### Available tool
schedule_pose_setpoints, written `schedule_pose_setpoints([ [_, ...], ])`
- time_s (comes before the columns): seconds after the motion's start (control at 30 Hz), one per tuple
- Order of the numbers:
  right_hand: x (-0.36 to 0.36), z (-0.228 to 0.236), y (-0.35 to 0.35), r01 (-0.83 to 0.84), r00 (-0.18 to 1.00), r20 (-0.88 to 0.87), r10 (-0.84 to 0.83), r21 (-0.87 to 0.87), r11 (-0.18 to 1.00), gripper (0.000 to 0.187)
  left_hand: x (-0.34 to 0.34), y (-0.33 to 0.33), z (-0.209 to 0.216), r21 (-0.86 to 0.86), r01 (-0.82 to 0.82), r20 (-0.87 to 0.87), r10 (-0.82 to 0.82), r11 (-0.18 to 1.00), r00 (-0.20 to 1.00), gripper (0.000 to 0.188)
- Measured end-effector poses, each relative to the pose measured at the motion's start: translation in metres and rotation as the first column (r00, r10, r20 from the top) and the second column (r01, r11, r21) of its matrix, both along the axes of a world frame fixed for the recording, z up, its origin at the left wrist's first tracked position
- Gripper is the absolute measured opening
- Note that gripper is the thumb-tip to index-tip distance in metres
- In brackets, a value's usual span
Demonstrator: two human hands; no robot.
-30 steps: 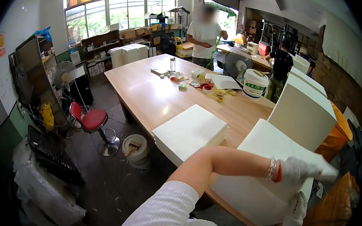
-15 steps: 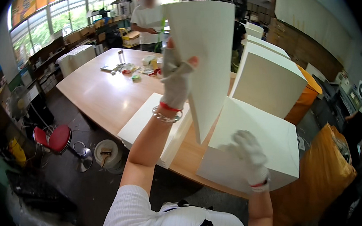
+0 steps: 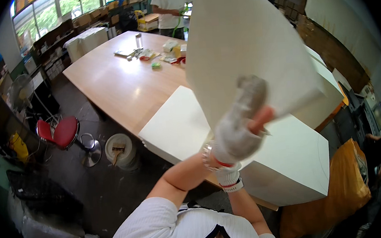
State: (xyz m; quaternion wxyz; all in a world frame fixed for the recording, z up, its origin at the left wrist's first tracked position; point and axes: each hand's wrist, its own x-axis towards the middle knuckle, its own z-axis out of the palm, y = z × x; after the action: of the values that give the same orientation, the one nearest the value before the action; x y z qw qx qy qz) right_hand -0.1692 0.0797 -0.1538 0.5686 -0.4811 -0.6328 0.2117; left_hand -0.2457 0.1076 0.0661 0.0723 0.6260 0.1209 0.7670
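Observation:
A large white sheet (image 3: pixel 238 39), thin and slightly curved, stands tilted up in front of me. My left hand (image 3: pixel 238 131), in a pale knitted glove with bare fingertips, is in front of its lower part. Motion smears its fingers, so whether they grip the sheet or only touch it is unclear. Of my right hand (image 3: pixel 227 175), the gloved wrist with a watch shows below; the left hand hides its fingers. A stack of white panels (image 3: pixel 173 122) lies on the table to the left. A white block-shaped stack (image 3: pixel 287 160) sits to the right.
The wooden table (image 3: pixel 107 89) bears small items and a bottle (image 3: pixel 138 40) at its far side. A red stool (image 3: pixel 66 132) and a bucket with a brush (image 3: pixel 120 152) stand left. Right is an orange sack (image 3: pixel 331 197). Another person (image 3: pixel 170 8) stands beyond the table.
The sheet has turned broader toward me and come closer. My left hand has moved from its left edge down and right; my right hand has moved left, behind the left one.

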Motion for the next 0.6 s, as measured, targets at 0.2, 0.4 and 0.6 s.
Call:
schedule_pose_setpoints([
  [0.2,-0.003,-0.077,0.046,-0.087,0.931,-0.355,0.086,0.014,0.996,0.070,0.005,0.023,-0.021,0.068,-0.243,-0.349,0.252,0.968,0.903,0.072],
  [0.4,-0.049,-0.026,0.057,-0.181,0.805,-0.591,-0.044,-0.316,0.931,0.060,-0.098,0.127,-0.129,-0.335,0.008,-0.596,-0.218,0.942,0.773,0.047],
  [0.6,-0.043,-0.038,0.038,0.255,0.955,0.025,-0.295,-0.578,0.775,0.067,-0.282,0.149,-0.227,-0.626,-0.575,-0.758,-0.238,0.526,0.607,0.040],
])
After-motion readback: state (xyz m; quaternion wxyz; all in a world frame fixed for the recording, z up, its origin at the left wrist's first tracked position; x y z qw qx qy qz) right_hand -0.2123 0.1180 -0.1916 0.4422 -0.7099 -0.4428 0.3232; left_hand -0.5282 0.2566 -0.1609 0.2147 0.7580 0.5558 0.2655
